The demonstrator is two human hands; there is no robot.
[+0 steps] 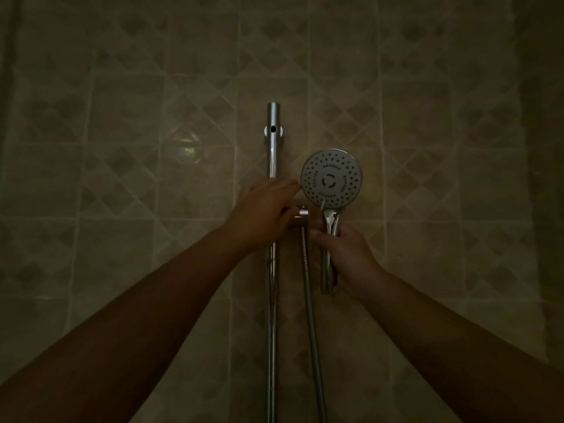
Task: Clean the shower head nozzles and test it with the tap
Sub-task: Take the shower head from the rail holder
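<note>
Forearms reach up toward the tiled wall (122, 178). Right hand (348, 257) wraps the chrome handle, keeping the shower head (331, 178) face-out beside the rail (272, 148), probably for inspecting nozzles. Left hand (262, 215) curls over the slider bracket (300, 216), seemingly steadying it; the hose (311, 315) hangs between.

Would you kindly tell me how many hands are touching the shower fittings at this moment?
2. The left hand rests on the holder on the rail; the right hand holds the shower head by its handle.
</note>
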